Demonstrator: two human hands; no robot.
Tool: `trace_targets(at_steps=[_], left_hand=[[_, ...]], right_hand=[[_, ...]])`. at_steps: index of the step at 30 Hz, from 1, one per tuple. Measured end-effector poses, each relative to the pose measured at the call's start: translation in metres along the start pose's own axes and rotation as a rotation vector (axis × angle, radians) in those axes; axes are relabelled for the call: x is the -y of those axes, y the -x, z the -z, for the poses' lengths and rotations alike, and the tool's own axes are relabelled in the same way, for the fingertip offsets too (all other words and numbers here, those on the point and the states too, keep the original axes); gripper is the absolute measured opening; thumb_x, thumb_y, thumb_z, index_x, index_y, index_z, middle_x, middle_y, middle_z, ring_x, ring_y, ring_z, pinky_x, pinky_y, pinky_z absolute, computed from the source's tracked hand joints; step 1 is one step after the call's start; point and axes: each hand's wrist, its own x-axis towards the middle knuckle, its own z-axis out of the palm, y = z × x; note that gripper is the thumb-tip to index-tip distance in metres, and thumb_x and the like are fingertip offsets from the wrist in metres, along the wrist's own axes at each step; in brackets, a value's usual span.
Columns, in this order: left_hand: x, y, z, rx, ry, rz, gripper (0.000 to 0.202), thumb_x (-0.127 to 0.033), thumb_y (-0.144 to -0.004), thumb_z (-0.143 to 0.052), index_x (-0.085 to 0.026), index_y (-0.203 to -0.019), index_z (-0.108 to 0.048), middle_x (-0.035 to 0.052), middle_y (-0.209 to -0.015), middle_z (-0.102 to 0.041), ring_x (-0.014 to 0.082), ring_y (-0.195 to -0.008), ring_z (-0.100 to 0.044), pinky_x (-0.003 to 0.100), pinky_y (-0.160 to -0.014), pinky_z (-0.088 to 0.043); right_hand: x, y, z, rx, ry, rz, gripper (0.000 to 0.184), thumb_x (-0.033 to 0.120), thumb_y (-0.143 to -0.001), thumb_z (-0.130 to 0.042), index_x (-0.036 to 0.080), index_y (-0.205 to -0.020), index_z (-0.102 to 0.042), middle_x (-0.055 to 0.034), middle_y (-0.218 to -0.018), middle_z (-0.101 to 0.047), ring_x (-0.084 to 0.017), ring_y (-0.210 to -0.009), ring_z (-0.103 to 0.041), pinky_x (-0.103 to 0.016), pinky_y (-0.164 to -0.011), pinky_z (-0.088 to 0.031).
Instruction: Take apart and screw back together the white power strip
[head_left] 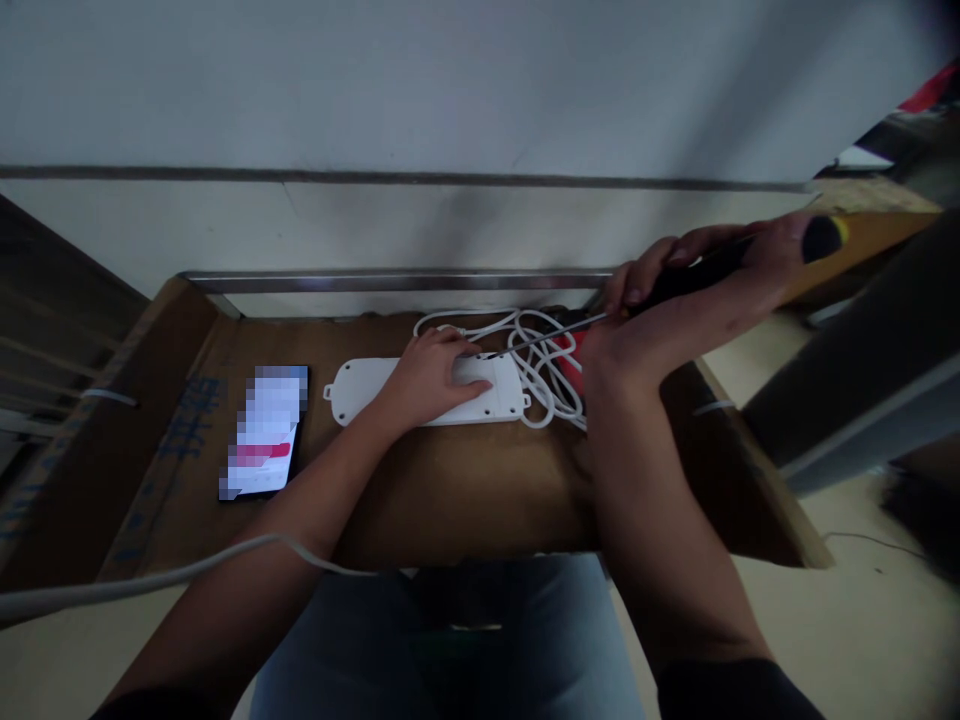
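Observation:
A white power strip (366, 385) lies with its screw-hole side up on a cardboard surface. My left hand (431, 375) rests over its middle and grips it, with the fingers toward the far edge and the thumb along the top. In my right hand (675, 275), raised at the right, is a screwdriver (551, 335) with a long thin shaft and a black handle tipped in yellow. The shaft slants down left, and its tip is at the strip's far right corner, beside my left fingertips. Whether the tip sits in a screw cannot be made out.
The strip's white cable (551, 400) lies coiled at the right, next to a red object (571, 360). A phone (262, 435) with a lit screen lies on the left. Cardboard flaps (97, 450) rise at the sides. Another pale cable (172, 572) crosses in front of my left forearm.

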Motion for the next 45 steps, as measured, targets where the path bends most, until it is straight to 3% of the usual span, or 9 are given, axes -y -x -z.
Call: trace_targets(at_steps=[3,7,14,18,23,31,36,41,45], left_hand=[[0.0,0.0,0.0,-0.002,-0.014,-0.005,0.048,-0.043,-0.086,-0.079,-0.019,-0.127,-0.074,0.011,-0.139,-0.067,0.031,-0.133,-0.061,0.049,-0.119,-0.044],[-0.002,0.001,-0.001,0.01,-0.001,0.005,0.049,-0.041,-0.085,-0.08,-0.018,-0.127,-0.074,0.0117,-0.14,-0.067,0.0316,-0.135,-0.06,0.049,-0.12,-0.044],[-0.005,0.002,-0.001,0.025,-0.013,-0.002,0.05,-0.043,-0.085,-0.08,-0.017,-0.128,-0.074,0.0123,-0.139,-0.068,0.0314,-0.136,-0.059,0.048,-0.121,-0.044],[-0.005,0.002,0.0,0.025,-0.011,-0.009,0.05,-0.041,-0.085,-0.08,-0.017,-0.128,-0.074,0.0123,-0.137,-0.069,0.0317,-0.135,-0.06,0.048,-0.12,-0.045],[-0.003,0.002,-0.002,0.015,-0.006,-0.015,0.05,-0.042,-0.085,-0.08,-0.016,-0.128,-0.074,0.0128,-0.136,-0.069,0.0322,-0.134,-0.06,0.049,-0.12,-0.045],[0.001,0.002,-0.005,0.003,-0.012,-0.029,0.046,-0.045,-0.086,-0.077,-0.019,-0.125,-0.074,0.0119,-0.133,-0.071,0.0334,-0.132,-0.061,0.052,-0.118,-0.046],[-0.001,0.002,-0.004,0.018,-0.02,-0.006,0.052,-0.047,-0.087,-0.077,-0.017,-0.129,-0.072,0.0135,-0.138,-0.068,0.0347,-0.136,-0.059,0.054,-0.119,-0.045],[-0.002,0.002,-0.003,0.041,-0.025,0.014,0.056,-0.047,-0.088,-0.076,-0.016,-0.134,-0.07,0.0146,-0.141,-0.067,0.0345,-0.138,-0.059,0.052,-0.12,-0.044],[-0.004,0.002,-0.002,0.043,-0.021,0.018,0.054,-0.046,-0.088,-0.075,-0.017,-0.133,-0.071,0.0143,-0.143,-0.066,0.0345,-0.14,-0.057,0.052,-0.122,-0.042]], right_hand=[[-0.006,-0.001,0.002,0.02,0.004,0.011,0.049,0.058,-0.106,-0.035,0.024,-0.071,-0.033,0.0052,-0.063,-0.02,-0.004,-0.036,-0.028,-0.018,-0.032,-0.019],[0.004,0.003,-0.009,-0.123,-0.001,-0.03,0.048,0.051,-0.105,-0.039,0.023,-0.067,-0.036,0.0053,-0.063,-0.025,-0.003,-0.036,-0.029,-0.017,-0.031,-0.019],[0.01,0.008,-0.019,-0.193,-0.05,-0.09,0.046,0.045,-0.106,-0.036,0.024,-0.065,-0.038,0.0069,-0.056,-0.023,-0.003,-0.033,-0.028,-0.016,-0.029,-0.019],[0.007,0.011,-0.018,-0.11,-0.031,-0.074,0.042,0.045,-0.106,-0.037,0.024,-0.069,-0.039,0.0063,-0.059,-0.025,-0.003,-0.034,-0.031,-0.016,-0.031,-0.021],[0.007,0.016,-0.024,-0.131,-0.048,-0.011,0.035,0.048,-0.104,-0.048,0.026,-0.078,-0.041,0.0072,-0.063,-0.031,-0.003,-0.036,-0.029,-0.017,-0.033,-0.016],[0.014,0.033,-0.063,0.036,-0.071,-0.03,0.01,0.033,-0.101,-0.054,0.033,-0.096,-0.046,0.0091,-0.062,-0.035,-0.007,-0.037,-0.023,-0.022,-0.032,-0.011],[0.012,0.039,-0.08,0.137,-0.019,-0.016,0.008,0.035,-0.104,-0.052,0.031,-0.098,-0.048,0.0094,-0.062,-0.031,-0.006,-0.039,-0.019,-0.022,-0.035,-0.011],[0.005,0.027,-0.069,0.068,-0.009,-0.022,0.01,0.033,-0.105,-0.046,0.029,-0.096,-0.045,0.0103,-0.062,-0.032,-0.006,-0.039,-0.023,-0.02,-0.032,-0.014],[0.0,0.012,-0.047,0.118,-0.013,-0.054,0.02,0.049,-0.104,-0.053,0.032,-0.097,-0.045,0.009,-0.066,-0.035,-0.005,-0.041,-0.028,-0.019,-0.032,-0.021]])
